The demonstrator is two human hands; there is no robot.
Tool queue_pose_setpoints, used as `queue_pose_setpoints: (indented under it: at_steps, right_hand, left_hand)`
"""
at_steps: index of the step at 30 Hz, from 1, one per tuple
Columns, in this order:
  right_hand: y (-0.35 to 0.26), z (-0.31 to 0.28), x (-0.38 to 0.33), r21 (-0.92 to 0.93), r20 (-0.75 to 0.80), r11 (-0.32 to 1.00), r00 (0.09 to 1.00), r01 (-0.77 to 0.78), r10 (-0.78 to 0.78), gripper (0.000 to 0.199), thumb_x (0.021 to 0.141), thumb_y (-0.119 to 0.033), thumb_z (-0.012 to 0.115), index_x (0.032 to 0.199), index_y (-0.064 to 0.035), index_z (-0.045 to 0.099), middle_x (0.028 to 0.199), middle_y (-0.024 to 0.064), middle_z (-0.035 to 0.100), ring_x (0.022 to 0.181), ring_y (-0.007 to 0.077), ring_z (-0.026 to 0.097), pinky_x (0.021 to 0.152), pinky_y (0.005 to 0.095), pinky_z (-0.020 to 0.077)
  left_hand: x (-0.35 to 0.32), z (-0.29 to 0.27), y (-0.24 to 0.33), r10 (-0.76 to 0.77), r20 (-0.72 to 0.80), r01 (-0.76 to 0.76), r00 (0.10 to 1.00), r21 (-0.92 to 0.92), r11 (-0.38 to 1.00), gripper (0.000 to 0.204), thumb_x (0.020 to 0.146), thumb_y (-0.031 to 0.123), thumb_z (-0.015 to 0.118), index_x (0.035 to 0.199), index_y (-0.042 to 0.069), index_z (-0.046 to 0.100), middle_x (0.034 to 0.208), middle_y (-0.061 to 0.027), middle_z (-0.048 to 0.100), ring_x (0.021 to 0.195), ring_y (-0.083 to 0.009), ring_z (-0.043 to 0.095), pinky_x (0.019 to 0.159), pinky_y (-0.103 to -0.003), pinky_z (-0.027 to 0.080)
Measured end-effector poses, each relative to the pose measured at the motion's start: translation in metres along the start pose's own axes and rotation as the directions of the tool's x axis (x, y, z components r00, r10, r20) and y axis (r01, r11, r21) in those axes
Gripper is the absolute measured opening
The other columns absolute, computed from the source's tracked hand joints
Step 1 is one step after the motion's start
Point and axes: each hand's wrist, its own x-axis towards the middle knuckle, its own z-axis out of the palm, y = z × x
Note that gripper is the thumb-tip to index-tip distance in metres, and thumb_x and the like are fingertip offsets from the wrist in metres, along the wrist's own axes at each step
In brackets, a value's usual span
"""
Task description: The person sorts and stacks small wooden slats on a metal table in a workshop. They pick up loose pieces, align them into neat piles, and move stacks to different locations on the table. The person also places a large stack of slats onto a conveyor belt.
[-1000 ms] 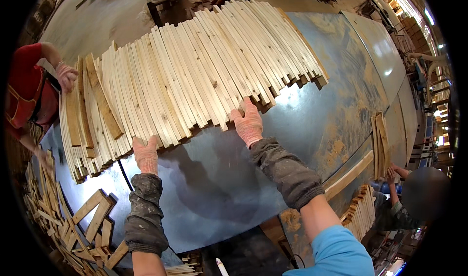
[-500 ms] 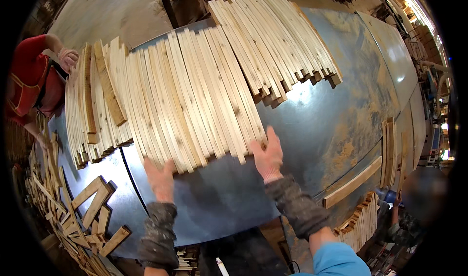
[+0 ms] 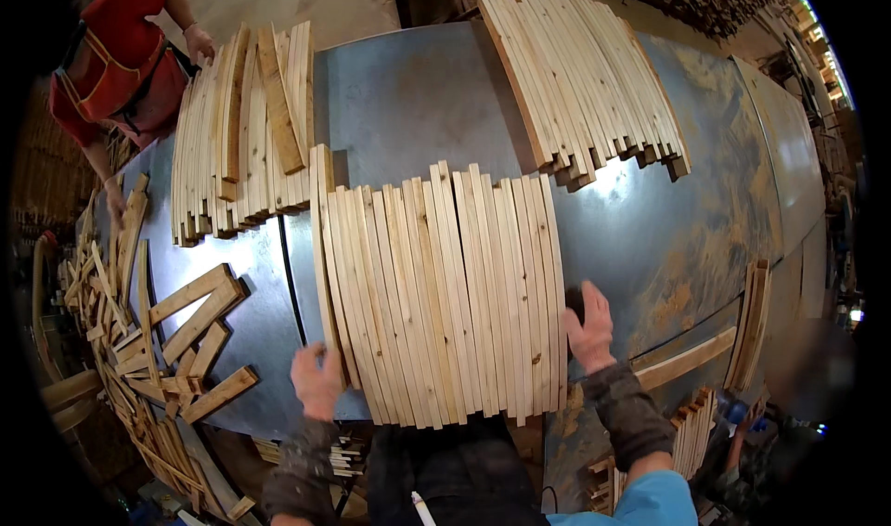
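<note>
Both hands, left hand (image 3: 317, 380) and right hand (image 3: 588, 325), press open-palmed, no grip closed, against the slat batch (image 3: 441, 289) sides.

The near ends of the pale wooden slats (image 3: 444, 294) overhang the table's (image 3: 408, 99) near edge, hiding it. The left hand's (image 3: 317, 379) fingers are tucked behind the batch's left side. At the right rim, another person (image 3: 789, 433) is blurred beyond telling.

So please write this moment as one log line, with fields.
left hand: on left edge of slat batch | right hand: on its right edge | batch: flat on metal table | other slat stacks: left, top
</note>
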Motion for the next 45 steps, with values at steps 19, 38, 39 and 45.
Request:
queue_pose_setpoints:
  at_steps: [19,38,39,45]
  right_hand:
    - [-0.051,0.009,0.041,0.614,0.651,0.33,0.697,-0.717,0.3,0.081,0.089,-0.012,0.087,0.158,0.0007,0.047,0.139,0.0119,0.068,0.121,0.0221,0.068,0.108,0.0387,0.0546]
    - [-0.081,0.021,-0.052,0.768,0.576,0.48,0.785,-0.424,-0.227,0.066,0.089,-0.029,0.075,0.144,0.0034,0.057,0.127,0.0119,0.07,0.112,0.026,0.071,0.098,0.041,0.0589]
    - [-0.1,0.012,-0.061,0.744,0.603,0.522,0.755,-0.417,-0.257,0.068,0.089,-0.03,0.076,0.145,0.004,0.056,0.129,0.0134,0.069,0.112,0.0276,0.071,0.099,0.0425,0.0599]
    - [-0.231,0.028,-0.124,0.74,0.631,0.634,0.559,-0.226,-0.538,0.078,0.09,-0.035,0.08,0.15,0.0043,0.05,0.133,0.0171,0.068,0.114,0.0322,0.072,0.097,0.0479,0.0623]
  left_hand:
    - [0.064,0.018,0.049,-0.083,0.779,0.768,0.622,-0.586,0.258,0.071,0.089,0.007,0.08,0.151,-0.002,0.047,0.135,-0.0151,0.066,0.12,-0.0282,0.067,0.11,-0.042,0.055]
    - [-0.138,-0.035,-0.061,-0.039,0.531,0.531,0.847,-0.847,-0.01,0.081,0.09,0.003,0.084,0.163,0.007,0.047,0.143,-0.0073,0.066,0.124,-0.0187,0.063,0.109,-0.039,0.05]
    - [-0.163,-0.053,-0.067,-0.067,0.474,0.472,0.878,-0.88,-0.047,0.082,0.091,0.003,0.084,0.164,0.007,0.046,0.144,-0.0075,0.065,0.126,-0.0185,0.063,0.11,-0.039,0.05]
    - [-0.355,-0.15,-0.123,-0.258,0.132,0.092,0.957,-0.982,-0.162,0.083,0.092,0.003,0.083,0.166,0.008,0.045,0.15,-0.0076,0.063,0.136,-0.0188,0.06,0.117,-0.038,0.047]
